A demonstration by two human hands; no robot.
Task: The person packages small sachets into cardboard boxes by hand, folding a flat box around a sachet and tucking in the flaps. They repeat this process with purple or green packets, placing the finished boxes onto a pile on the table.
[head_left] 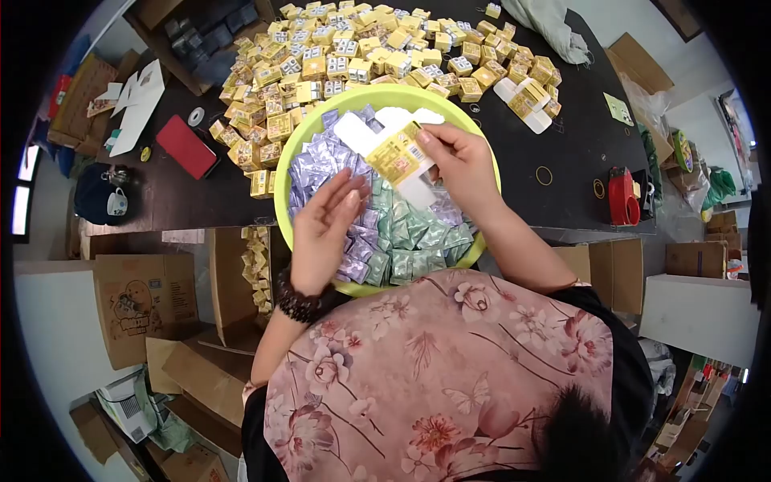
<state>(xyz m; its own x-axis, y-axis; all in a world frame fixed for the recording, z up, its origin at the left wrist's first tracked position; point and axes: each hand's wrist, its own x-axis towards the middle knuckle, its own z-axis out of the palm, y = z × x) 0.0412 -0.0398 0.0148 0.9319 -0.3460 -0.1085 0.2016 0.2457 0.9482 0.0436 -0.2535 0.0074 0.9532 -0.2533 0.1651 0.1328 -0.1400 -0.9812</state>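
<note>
Holding a flat white and yellow carton (391,154) above a green basin (283,210), the right hand (461,165) pinches the carton's printed middle between thumb and fingers, so that its white ends stick out up-left and down-right of the grip. The left hand (323,231) rests lower in the basin with its fingers together and nearly straight, fingertips just below the carton, lying on the heap of small purple and pale green sachets (401,237) that fills the basin; whether it grips any sachet cannot be told. A dark bead bracelet (299,304) circles the left wrist. The basin sits at the near edge of a dark table (173,197), against the person's floral top. Beyond it, a broad spread of small yellow boxes (337,56) covers the table's middle. A red phone (185,146) lies to the left, a red tape dispenser (622,197) stands at the right edge, and rubber bands (544,175) lie scattered near it. Cardboard boxes (140,301) stand on the floor on the left.
</note>
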